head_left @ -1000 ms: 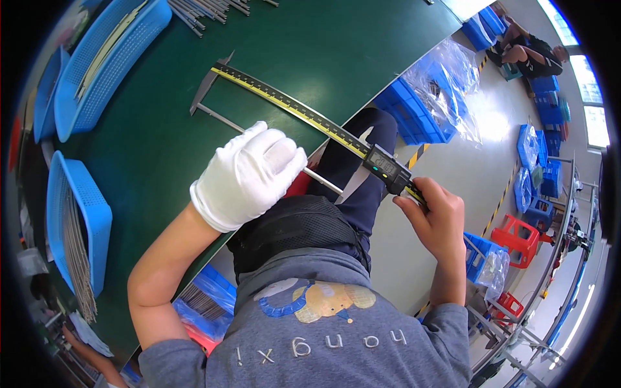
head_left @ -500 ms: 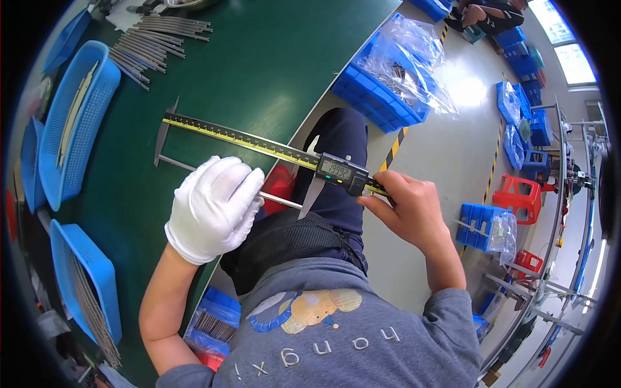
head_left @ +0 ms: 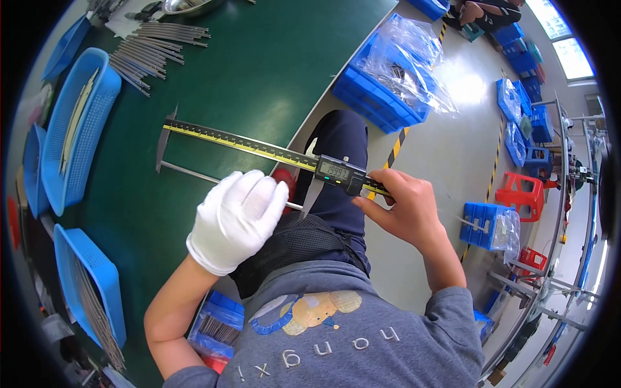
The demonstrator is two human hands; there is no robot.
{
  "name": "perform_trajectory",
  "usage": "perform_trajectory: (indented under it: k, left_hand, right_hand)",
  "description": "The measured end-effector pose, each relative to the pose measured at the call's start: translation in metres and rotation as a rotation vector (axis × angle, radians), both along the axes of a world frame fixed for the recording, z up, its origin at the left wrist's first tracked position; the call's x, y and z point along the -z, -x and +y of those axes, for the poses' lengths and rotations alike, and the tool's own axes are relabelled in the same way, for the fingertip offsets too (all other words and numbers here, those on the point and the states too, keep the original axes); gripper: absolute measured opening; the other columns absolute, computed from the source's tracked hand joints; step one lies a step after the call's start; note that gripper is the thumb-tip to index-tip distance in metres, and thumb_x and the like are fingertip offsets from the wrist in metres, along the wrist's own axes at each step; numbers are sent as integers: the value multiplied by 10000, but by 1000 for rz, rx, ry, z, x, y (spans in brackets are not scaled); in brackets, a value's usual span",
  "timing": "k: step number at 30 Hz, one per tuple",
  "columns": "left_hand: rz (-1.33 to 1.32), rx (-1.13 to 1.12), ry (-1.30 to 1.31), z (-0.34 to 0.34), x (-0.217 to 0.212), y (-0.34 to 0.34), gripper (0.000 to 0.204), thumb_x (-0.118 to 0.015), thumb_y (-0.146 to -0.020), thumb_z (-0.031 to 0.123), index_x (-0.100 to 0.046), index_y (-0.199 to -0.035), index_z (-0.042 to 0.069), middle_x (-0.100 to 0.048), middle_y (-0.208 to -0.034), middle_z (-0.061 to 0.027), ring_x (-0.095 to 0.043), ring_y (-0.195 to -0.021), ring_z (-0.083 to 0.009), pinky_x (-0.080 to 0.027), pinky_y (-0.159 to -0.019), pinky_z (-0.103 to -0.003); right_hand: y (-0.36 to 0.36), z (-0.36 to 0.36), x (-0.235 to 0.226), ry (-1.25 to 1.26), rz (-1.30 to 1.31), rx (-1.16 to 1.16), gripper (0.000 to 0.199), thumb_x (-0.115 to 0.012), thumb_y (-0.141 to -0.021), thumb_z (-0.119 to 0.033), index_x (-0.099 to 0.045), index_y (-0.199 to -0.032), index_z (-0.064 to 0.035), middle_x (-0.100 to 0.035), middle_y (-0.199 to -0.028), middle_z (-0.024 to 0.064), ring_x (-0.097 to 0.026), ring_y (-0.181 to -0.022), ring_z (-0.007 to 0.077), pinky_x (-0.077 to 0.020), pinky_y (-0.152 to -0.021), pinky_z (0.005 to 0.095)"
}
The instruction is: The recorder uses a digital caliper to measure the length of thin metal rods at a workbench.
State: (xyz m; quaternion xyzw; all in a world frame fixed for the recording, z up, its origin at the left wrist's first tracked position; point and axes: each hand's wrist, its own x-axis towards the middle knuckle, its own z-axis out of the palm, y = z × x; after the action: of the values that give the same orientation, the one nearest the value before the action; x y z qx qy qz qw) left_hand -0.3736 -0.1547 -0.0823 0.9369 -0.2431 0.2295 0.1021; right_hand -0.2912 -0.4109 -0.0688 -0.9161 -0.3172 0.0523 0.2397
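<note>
My left hand (head_left: 238, 222), in a white glove, is closed round a thin metal rod (head_left: 189, 172). The rod lies between the jaws of a digital caliper (head_left: 259, 150), one end at the far-left jaw and the other at the sliding jaw near my lap. My bare right hand (head_left: 406, 204) grips the caliper's beam end just right of its display. The glove hides the middle of the rod.
Metal rods (head_left: 152, 52) lie spread on the green table (head_left: 259, 71). Blue baskets (head_left: 81, 132) line its left side. A blue crate (head_left: 381, 97) with plastic bags stands beyond the table edge. Red stools (head_left: 521, 196), shelving and a seated person (head_left: 485, 14) are at right.
My left hand has slid along the rod to the right, toward the sliding jaw. The caliper and my right hand have barely moved.
</note>
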Motion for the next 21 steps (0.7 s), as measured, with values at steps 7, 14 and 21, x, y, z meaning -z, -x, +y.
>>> perform_trajectory:
  k: [7, 14, 21]
  left_hand:
    - [37, -47, 11, -5, 0, 6, 289, -650, -625, 103, -643, -908, 44, -592, -818, -69, -599, -742, -236, -537, -677, -343]
    - [-124, -120, 192, 4, -38, 8, 371, -669, -621, 140, -671, -990, 104, -597, -805, -29, -600, -686, -190, -535, -585, -300]
    - [-87, -108, 135, 5, -46, 11, 299, -669, -658, 150, -669, -954, 106, -584, -792, -40, -621, -733, -212, -535, -547, -303]
  right_hand:
    - [-3, 1, 1, -48, 7, -37, 293, -752, -721, -216, -619, -930, -58, -588, -665, 84, -578, -523, 215, -452, -490, 319]
    - [-4, -13, 5, -47, 80, -21, 299, -747, -722, -159, -605, -942, -13, -563, -660, 110, -529, -509, 216, -417, -497, 302]
    - [-4, -12, 7, -50, 29, -29, 315, -736, -738, -150, -602, -981, 0, -571, -685, 122, -528, -508, 212, -418, -499, 301]
